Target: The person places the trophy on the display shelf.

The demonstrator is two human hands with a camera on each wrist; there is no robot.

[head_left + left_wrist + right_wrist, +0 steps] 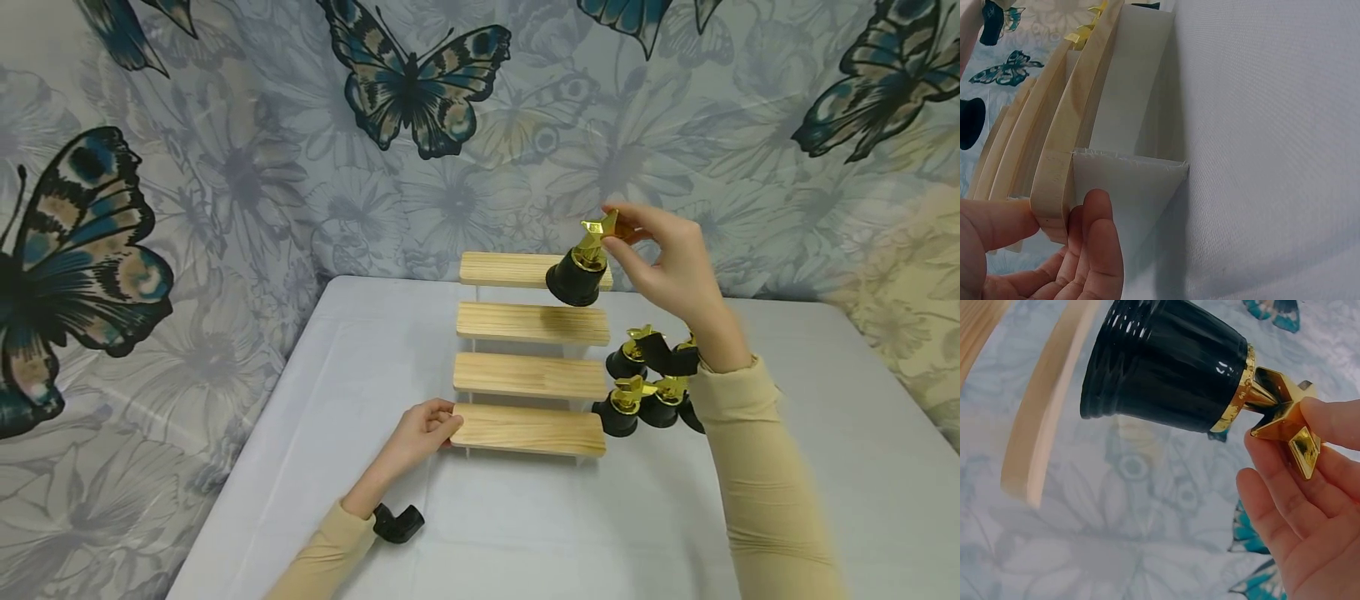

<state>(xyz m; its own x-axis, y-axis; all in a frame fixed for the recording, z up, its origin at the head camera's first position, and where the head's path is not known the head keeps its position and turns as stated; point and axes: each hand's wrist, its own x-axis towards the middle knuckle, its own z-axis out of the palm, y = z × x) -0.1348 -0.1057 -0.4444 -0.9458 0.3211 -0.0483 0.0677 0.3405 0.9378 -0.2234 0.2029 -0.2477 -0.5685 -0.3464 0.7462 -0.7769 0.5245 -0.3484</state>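
Observation:
My right hand [663,258] pinches the gold star top of a small trophy [577,275] with a black base. In the head view the trophy overlaps the right end of the top step of a tiered wooden stand [528,375]. The right wrist view shows thumb and fingers on the star, the black base [1166,365] pointing toward the edge of a wooden step [1044,406]. My left hand [420,433] grips the left end of the lowest step, thumb on top and fingers under it in the left wrist view, beside a white support [1122,187].
Several more star trophies [622,417] stand on the white-covered table [360,350] to the right of the stand, partly hidden by the right wrist's black camera strap [663,354]. Butterfly-patterned cloth [450,200] hangs behind and at the left.

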